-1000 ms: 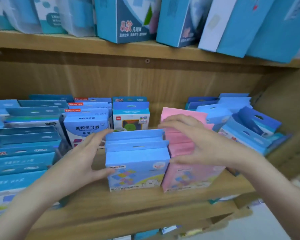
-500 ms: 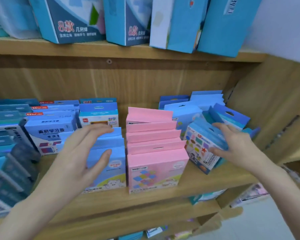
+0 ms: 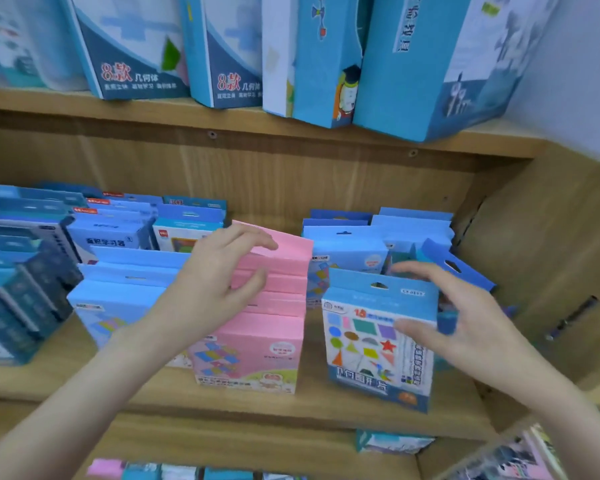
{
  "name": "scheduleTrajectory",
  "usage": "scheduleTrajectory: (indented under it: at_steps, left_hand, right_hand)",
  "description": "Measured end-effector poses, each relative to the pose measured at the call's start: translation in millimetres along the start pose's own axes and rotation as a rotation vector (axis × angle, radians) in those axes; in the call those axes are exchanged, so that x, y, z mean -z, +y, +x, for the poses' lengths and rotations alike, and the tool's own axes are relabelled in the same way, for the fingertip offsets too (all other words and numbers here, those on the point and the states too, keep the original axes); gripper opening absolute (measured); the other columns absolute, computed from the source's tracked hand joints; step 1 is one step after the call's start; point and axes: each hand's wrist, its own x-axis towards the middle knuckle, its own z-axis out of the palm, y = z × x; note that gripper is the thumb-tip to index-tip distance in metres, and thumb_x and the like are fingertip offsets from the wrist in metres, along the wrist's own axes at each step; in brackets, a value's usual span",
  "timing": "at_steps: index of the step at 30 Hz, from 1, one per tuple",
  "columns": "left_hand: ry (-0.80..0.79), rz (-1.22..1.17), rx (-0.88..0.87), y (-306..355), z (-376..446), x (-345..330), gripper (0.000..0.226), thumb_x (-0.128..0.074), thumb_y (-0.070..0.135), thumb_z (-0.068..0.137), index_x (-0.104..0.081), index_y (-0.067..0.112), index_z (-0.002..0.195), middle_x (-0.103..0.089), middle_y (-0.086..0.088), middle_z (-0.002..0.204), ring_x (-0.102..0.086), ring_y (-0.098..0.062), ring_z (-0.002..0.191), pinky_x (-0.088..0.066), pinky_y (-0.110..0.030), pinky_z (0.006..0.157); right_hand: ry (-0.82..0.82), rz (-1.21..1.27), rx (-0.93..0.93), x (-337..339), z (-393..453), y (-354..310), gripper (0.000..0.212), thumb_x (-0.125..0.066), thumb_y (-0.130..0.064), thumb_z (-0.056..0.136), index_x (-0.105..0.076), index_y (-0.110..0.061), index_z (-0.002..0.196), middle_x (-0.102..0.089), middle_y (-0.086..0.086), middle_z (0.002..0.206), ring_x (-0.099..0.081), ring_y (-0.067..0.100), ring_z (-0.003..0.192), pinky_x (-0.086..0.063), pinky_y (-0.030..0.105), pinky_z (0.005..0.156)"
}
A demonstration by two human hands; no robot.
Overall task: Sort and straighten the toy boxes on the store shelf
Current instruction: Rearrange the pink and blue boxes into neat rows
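A row of pink toy boxes (image 3: 253,355) stands in the middle of the wooden shelf (image 3: 309,407), with a row of light blue boxes (image 3: 118,306) to its left. My left hand (image 3: 215,282) rests on the tops of the pink boxes, fingers spread and nearly straight. To the right stands a blue box printed with coloured shapes (image 3: 368,344), nearly upright. My right hand (image 3: 471,327) holds it by its right edge, thumb on the front and fingers reaching behind the top. Behind it a darker blue box (image 3: 454,268) leans to the right.
More blue boxes (image 3: 343,244) stand in rows at the back right and dark blue ones (image 3: 25,289) at the far left. Large blue cartons (image 3: 326,64) fill the upper shelf. The shelf's side panel (image 3: 551,271) closes off the right. Lower shelves hold more packs.
My left hand moved from the light blue row onto the pink boxes. My right hand took hold of the tilted shapes box, which now stands nearly upright at the shelf front.
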Motion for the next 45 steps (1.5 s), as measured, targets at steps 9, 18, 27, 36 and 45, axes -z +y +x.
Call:
scheduleTrajectory:
  at_steps: [9, 18, 27, 36, 45]
  left_hand:
    - [0.172, -0.039, 0.198, 4.4, -23.5, 11.3, 0.031, -0.047, 0.03, 0.089, -0.058, 0.016, 0.114, -0.061, 0.008, 0.11, -0.053, -0.002, 0.101, -0.037, -0.014, 0.084]
    - [0.307, 0.13, 0.485, -56.1, -102.6, 90.4, 0.031, -0.047, 0.025, 0.084, -0.059, 0.014, 0.111, -0.054, 0.017, 0.094, -0.051, 0.007, 0.089, -0.034, -0.006, 0.074]
    - [0.405, 0.261, 0.638, -155.6, -179.2, 170.6, 0.03, -0.052, 0.009, 0.091, -0.053, 0.016, 0.119, -0.048, 0.009, 0.116, -0.041, -0.003, 0.111, -0.027, -0.013, 0.091]
    - [0.383, 0.288, 0.757, -267.2, -258.0, 231.3, 0.05, -0.054, -0.006, 0.083, -0.049, 0.013, 0.129, -0.045, -0.003, 0.128, -0.042, -0.021, 0.12, -0.032, -0.029, 0.097]
    - [0.67, -0.031, 0.963, -283.6, -323.2, 218.2, 0.039, -0.052, 0.011, 0.081, -0.05, 0.009, 0.12, -0.057, -0.009, 0.11, -0.057, -0.02, 0.099, -0.045, -0.013, 0.074]
  right_hand:
    - [0.133, 0.356, 0.265, 9.1, 56.9, -79.0, 0.038, -0.066, -0.05, 0.062, -0.059, -0.037, 0.097, -0.071, -0.012, 0.092, -0.067, 0.013, 0.083, -0.052, 0.042, 0.071]
    - [0.075, 0.271, 0.562, -40.8, 134.8, -172.2, 0.035, -0.064, -0.031, 0.074, -0.057, -0.018, 0.106, -0.053, -0.033, 0.059, -0.051, -0.008, 0.055, -0.033, 0.005, 0.052]
    - [-0.042, 0.393, 0.49, -142.6, 217.5, -258.4, 0.034, -0.075, -0.035, 0.072, -0.052, -0.032, 0.098, -0.073, -0.009, 0.087, -0.068, 0.009, 0.077, -0.054, 0.042, 0.076]
    - [-0.215, 0.312, 0.423, -243.0, 244.9, -328.0, 0.037, -0.068, -0.04, 0.072, -0.047, -0.039, 0.102, -0.063, -0.005, 0.091, -0.065, 0.012, 0.074, -0.046, 0.025, 0.049]
    - [-0.237, 0.003, 0.558, -383.6, 216.5, -384.9, 0.035, -0.057, -0.032, 0.088, -0.04, -0.025, 0.118, -0.051, -0.009, 0.113, -0.053, 0.018, 0.087, -0.043, 0.036, 0.076]
